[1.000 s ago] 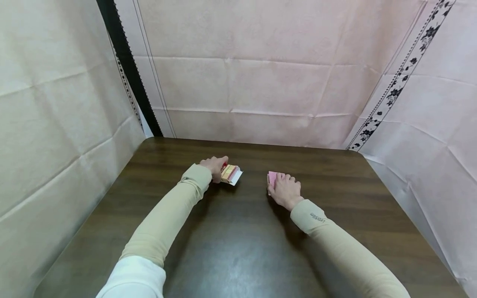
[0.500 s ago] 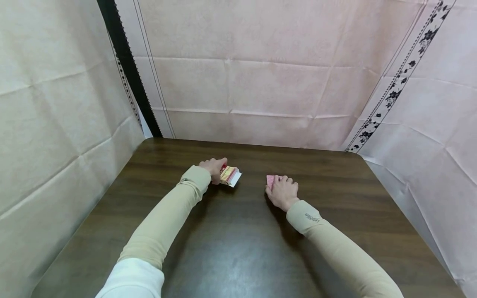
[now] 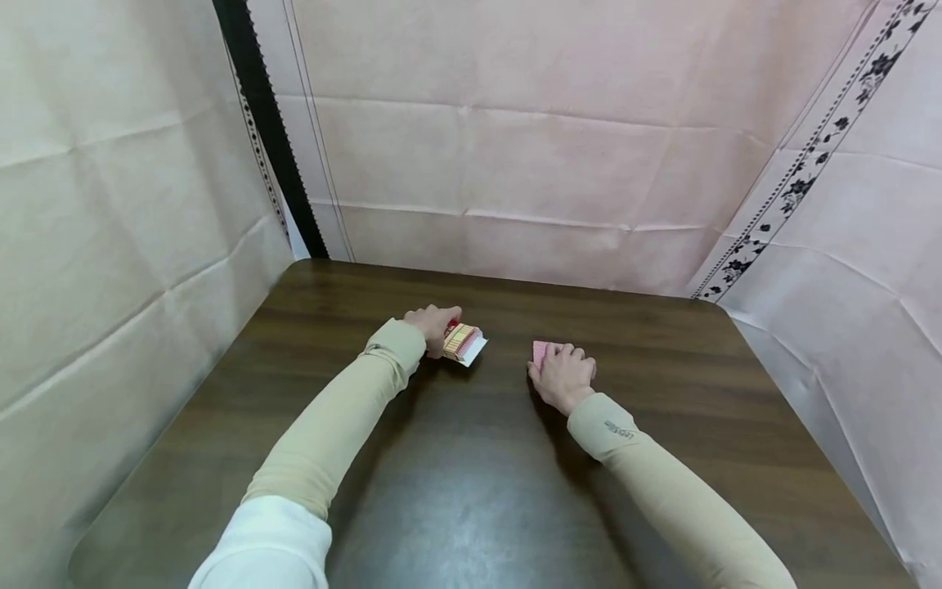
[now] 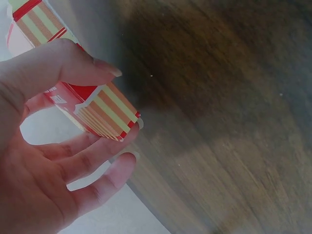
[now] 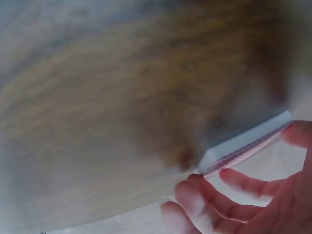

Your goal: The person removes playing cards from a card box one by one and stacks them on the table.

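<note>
My left hand (image 3: 434, 329) holds a small striped card box (image 3: 464, 342) over the far middle of the table. In the left wrist view, the thumb lies across the red and yellow carton (image 4: 114, 108) and fingers support its other side. The box's white flap (image 3: 473, 350) sticks out open toward the right. Farther right, my right hand (image 3: 562, 378) grips a deck of playing cards (image 3: 540, 352) with a pink patterned back. Thumb and fingertips hold the deck (image 5: 248, 145) by its edges in the right wrist view, its white side showing. A gap separates the two hands.
A dark brown wooden table (image 3: 456, 458) spreads beneath both arms. Pale creased cloth (image 3: 486, 164) hangs behind its far edge and along both sides. A black strip (image 3: 272, 131) runs down the back left corner, and a floral border (image 3: 817, 155) down the back right.
The head view has shifted slightly. Both hands keep their holds on the box and the deck, with little visible movement over the table.
</note>
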`<state>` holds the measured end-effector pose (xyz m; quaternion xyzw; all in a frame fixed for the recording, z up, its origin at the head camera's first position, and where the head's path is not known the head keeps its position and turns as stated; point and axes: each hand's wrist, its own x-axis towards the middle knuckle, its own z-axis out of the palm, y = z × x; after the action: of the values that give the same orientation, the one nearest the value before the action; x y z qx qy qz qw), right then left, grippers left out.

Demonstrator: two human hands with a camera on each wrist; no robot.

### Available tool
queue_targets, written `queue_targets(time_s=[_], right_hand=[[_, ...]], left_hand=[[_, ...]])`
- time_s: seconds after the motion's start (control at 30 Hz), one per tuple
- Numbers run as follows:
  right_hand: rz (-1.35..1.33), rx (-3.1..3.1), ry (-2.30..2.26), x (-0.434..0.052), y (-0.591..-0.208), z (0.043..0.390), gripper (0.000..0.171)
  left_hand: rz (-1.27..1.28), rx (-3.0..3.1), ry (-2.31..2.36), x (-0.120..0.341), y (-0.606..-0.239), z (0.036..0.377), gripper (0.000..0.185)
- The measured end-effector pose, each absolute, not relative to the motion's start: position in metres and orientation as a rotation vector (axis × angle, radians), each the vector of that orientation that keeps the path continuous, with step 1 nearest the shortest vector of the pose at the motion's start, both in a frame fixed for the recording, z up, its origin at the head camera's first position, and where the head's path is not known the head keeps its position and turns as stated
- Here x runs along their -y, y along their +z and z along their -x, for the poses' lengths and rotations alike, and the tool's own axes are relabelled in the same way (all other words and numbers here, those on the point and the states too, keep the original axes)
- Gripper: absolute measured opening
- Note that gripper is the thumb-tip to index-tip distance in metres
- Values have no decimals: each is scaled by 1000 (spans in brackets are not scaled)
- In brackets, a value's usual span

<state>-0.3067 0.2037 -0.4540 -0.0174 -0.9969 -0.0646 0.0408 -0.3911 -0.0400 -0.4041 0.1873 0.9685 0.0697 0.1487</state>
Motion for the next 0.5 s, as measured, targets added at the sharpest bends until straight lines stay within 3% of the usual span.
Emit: queue_targets(time_s=[0.17, 0.37, 0.5], right_hand=[[3, 2974, -148, -203, -447, 311, 57], [-427, 2612, 33, -193, -439, 316, 19], [-651, 2533, 161, -179, -433, 315, 13]], left_hand=[[-558, -2767, 179, 41, -399, 393, 65], [-561, -2775, 172, 40, -397, 392, 65], [-573, -2777, 157, 39, -400, 391, 68]])
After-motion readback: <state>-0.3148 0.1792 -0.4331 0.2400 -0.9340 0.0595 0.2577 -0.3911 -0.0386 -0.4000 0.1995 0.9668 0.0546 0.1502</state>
